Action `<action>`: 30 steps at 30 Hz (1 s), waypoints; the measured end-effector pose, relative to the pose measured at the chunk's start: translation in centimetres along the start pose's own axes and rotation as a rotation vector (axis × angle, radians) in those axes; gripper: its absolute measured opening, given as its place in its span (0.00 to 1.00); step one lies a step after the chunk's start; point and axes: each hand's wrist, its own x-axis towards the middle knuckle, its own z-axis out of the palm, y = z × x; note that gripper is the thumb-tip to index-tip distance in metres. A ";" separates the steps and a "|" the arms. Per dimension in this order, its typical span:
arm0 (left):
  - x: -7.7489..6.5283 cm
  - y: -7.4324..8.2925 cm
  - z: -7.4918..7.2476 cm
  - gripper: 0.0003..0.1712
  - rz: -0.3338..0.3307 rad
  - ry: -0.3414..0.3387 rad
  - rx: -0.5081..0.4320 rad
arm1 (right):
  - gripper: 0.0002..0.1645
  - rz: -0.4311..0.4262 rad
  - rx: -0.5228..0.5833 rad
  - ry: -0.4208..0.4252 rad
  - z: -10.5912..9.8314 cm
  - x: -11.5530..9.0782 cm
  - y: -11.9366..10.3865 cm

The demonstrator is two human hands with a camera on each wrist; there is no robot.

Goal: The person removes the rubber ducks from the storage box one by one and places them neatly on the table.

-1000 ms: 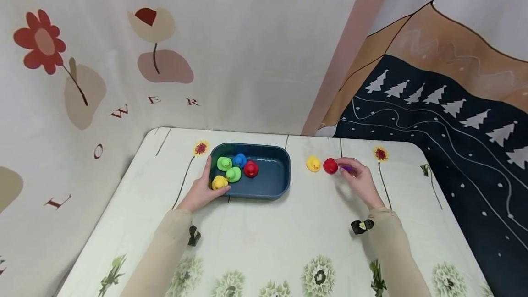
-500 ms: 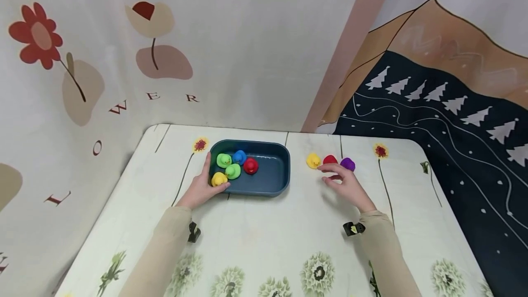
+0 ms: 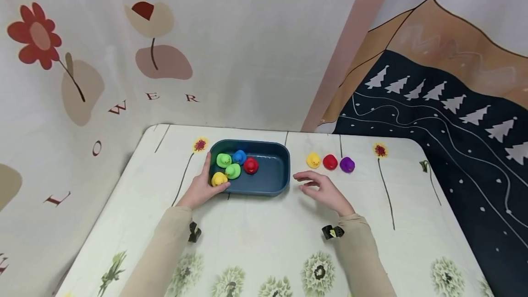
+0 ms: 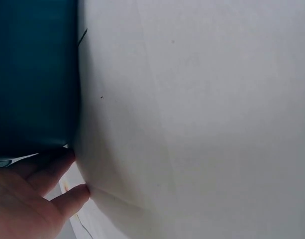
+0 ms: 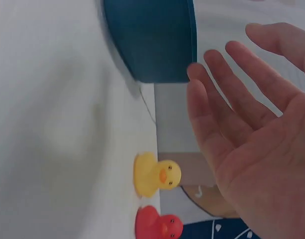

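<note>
In the head view a dark blue plastic tray (image 3: 268,192) holds rubber ducks: two green ones, a blue duck (image 3: 239,156), a red duck (image 3: 250,165) and a yellow duck (image 3: 219,178). My left hand (image 3: 201,190) rests against the tray's front left corner, thumb along the front rim and index finger up the left side. My right hand (image 3: 323,191) hovers with nothing in it just right of the tray, fingers parted. Behind it stand another yellow duck (image 3: 313,160), another red duck (image 3: 330,162) and a purple duck (image 3: 347,165), in a row.
The table (image 3: 255,233) wears a white cloth with printed flowers. A pale curtain (image 3: 239,49) hangs behind its far edge, and a dark patterned one with trees (image 3: 412,109) hangs at the right. Each wrist carries a small black camera (image 3: 332,232).
My right hand has drawn away from the red and purple ducks and moved left towards the tray, uncovering the row of three. My left hand and the tray stay put.
</note>
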 end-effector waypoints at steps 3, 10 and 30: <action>0.0 0.0 0.0 0.66 -0.006 0.003 0.007 | 0.19 -0.011 0.007 -0.026 0.5 0.6 0.4; 0.1 -0.2 0.0 0.66 -0.009 0.005 0.012 | 0.19 -0.023 0.010 -0.064 1.4 1.7 -0.7; 0.0 0.0 0.0 0.65 -0.001 0.008 0.001 | 0.16 -0.067 0.000 -0.158 5.8 5.0 -2.3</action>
